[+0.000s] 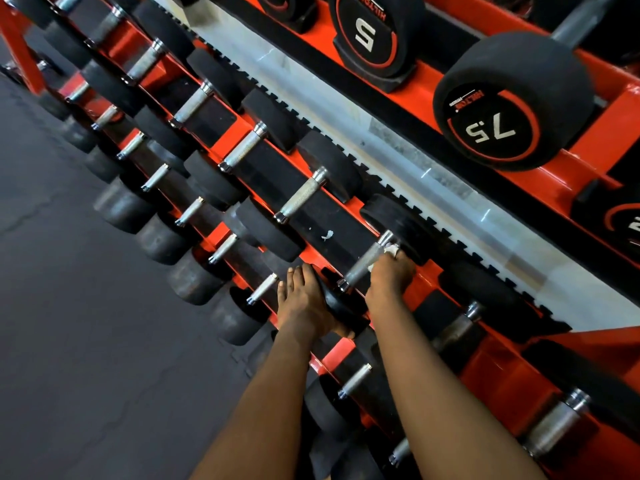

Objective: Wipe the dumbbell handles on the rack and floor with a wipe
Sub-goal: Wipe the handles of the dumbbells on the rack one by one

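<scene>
— Where's the wipe (392, 250)?
— Bunched in the right hand (391, 277), whose fingers curl round it and the handle (362, 269) of a middle-tier dumbbell, up by its far end. The left hand (303, 303) lies straight-fingered against the near head (341, 308), steadying it.
— Much done?
— I'd say this one is mid-wipe. I can't tell which others are clean. Long rows run along the rack (502, 372), and I can't see any on the floor (86, 341).

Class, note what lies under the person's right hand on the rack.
A white wipe pokes out beneath the right hand, pressed on a dumbbell handle. The hand hides most of the wipe and that stretch of handle.
</scene>
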### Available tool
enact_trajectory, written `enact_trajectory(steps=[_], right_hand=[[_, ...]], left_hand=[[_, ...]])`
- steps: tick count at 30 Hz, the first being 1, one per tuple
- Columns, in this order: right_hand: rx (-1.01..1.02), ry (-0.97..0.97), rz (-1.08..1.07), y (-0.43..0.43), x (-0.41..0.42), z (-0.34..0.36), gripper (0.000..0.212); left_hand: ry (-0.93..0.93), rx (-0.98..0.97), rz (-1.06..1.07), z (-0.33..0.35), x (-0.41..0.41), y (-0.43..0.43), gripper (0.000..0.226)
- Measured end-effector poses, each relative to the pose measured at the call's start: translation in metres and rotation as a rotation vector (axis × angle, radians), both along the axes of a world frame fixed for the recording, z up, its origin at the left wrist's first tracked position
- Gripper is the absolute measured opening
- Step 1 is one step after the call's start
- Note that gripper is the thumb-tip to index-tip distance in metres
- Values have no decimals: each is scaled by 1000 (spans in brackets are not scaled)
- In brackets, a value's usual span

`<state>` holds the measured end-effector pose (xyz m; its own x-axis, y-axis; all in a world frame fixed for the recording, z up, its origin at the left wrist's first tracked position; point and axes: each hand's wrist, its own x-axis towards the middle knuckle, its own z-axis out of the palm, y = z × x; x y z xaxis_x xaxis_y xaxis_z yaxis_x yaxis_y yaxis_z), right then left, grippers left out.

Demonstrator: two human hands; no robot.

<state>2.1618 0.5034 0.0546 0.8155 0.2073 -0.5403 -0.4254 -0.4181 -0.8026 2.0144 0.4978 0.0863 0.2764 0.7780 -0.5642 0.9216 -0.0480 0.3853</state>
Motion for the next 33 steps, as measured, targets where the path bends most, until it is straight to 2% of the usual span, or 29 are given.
enact_trajectory(steps=[3,7,8,11,13,18,22,24,26,30,31,33], right_hand=[[-22,42,68,-7,-11,-12,26],[-100,161,402,-36,-23,-5,25],[-105,143,392,-32,-17,-3,25],[27,131,158,-8,-2,1,33],[4,107,168,-5,-7,-1,35],[-204,230,569,-31,-16,-7,5],[-86,317,349,-18,0,-16,12],[-59,375,368,-20,-12,-11,12],[-87,417,453,-27,-22,-3,20],[-20,408,386,-29,-12,-3,9],[14,411,365,-29,-10,-6,13],[79,472,432,-29,-11,-13,40]], left_hand=[[2,9,-8,-1,0,0,157],[-8,17,6,-2,0,-1,158],[-12,23,4,-3,0,-1,158],[-3,18,-7,-2,0,-1,159],[4,14,-13,-2,0,1,160],[-25,25,0,-3,-1,-1,157],[-18,25,-16,-2,-1,-1,157],[-14,26,-13,-1,-1,0,156],[-13,29,-16,-1,-1,0,155],[-29,31,-11,0,-1,-1,152],[-29,28,-16,0,-1,0,152],[-30,21,-8,0,-1,0,153]])
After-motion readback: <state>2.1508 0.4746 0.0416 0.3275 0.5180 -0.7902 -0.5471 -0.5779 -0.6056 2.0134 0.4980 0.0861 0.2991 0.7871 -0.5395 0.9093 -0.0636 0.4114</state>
